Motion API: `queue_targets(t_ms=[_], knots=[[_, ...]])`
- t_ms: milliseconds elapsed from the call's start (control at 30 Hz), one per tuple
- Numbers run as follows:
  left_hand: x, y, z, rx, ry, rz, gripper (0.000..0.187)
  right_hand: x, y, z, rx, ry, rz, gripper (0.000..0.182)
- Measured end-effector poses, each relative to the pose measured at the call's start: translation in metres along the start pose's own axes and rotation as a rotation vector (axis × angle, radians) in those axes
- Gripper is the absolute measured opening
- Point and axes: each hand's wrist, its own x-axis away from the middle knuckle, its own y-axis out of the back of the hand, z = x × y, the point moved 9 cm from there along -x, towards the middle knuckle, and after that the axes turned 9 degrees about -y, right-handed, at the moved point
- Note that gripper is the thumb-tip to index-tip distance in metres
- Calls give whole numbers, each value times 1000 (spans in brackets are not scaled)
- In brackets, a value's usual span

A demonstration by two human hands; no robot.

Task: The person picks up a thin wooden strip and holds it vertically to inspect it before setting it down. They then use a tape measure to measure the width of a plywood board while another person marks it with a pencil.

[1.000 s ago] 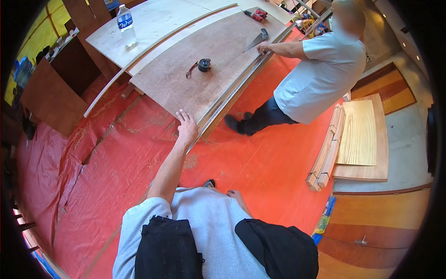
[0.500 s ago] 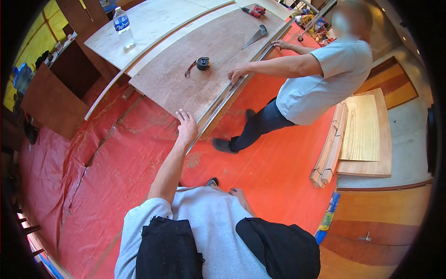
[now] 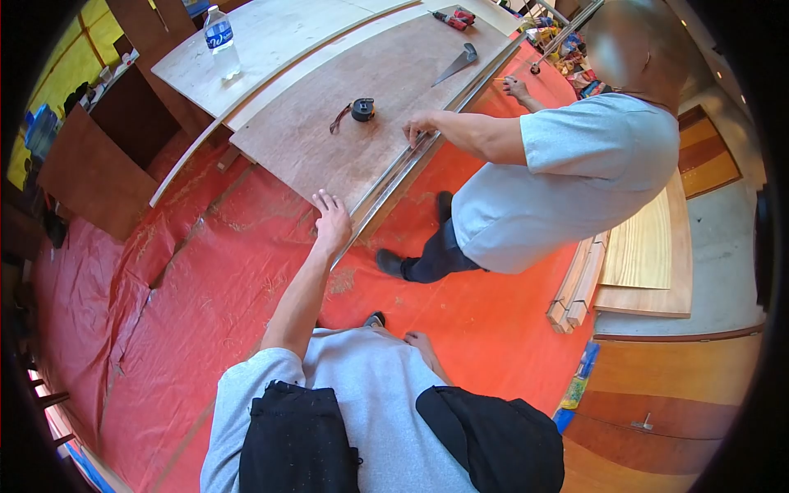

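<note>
My left hand (image 3: pixel 332 222) lies with fingers stretched out on the near corner of a brown plywood sheet (image 3: pixel 288 156), beside the end of a long metal straightedge (image 3: pixel 393 181). Low beside my body hangs my right hand (image 3: pixel 421 341), away from the sheet; its fingers are mostly hidden. A co-worker's hand (image 3: pixel 421 127) presses on the straightedge along the sheet's edge. The co-worker's other hand (image 3: pixel 518 92) holds a thin yellow-orange stick, perhaps a pencil. On the plywood rest a black tape measure (image 3: pixel 362 109), a handsaw (image 3: pixel 457 64) and a red cordless drill (image 3: pixel 454 19).
A water bottle (image 3: pixel 222 43) stands on a pale board (image 3: pixel 279 37) behind the plywood. The co-worker (image 3: pixel 567 181) stands to the right. Bundled wood strips (image 3: pixel 578 283) and panels (image 3: pixel 639 246) lie farther right. Red sheeting (image 3: pixel 238 271) covers the floor, wrinkled at left.
The co-worker has shifted nearer to me, leaning over. Their far hand has come off the straightedge and now shows the thin stick. My hands have stayed almost still.
</note>
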Motion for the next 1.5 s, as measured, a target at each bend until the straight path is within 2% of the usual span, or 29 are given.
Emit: queue_targets(t_ms=[333,533,800,900,1000,1133,1500], knots=[[0,0,0,-31,-10,-31,79,13,4,7,1,-14,6,36],[-1,0,0,-49,-6,-32,78,-17,-7,-28,-84,-20,12,36],[1,5,-2,-22,-5,-15,77,3,1,-6,-33,6,-4,35],[2,5,-3,-52,-21,-20,77,-1,-5,-15,-192,-31,49,35],[1,4,-2,-59,-17,-23,77,-13,-7,-24,-84,-21,13,36],[0,2,-1,-53,-7,-27,77,-22,-7,-31,-88,33,22,36],[-1,0,1,-17,13,-20,77,0,0,-5,-61,42,26,36]])
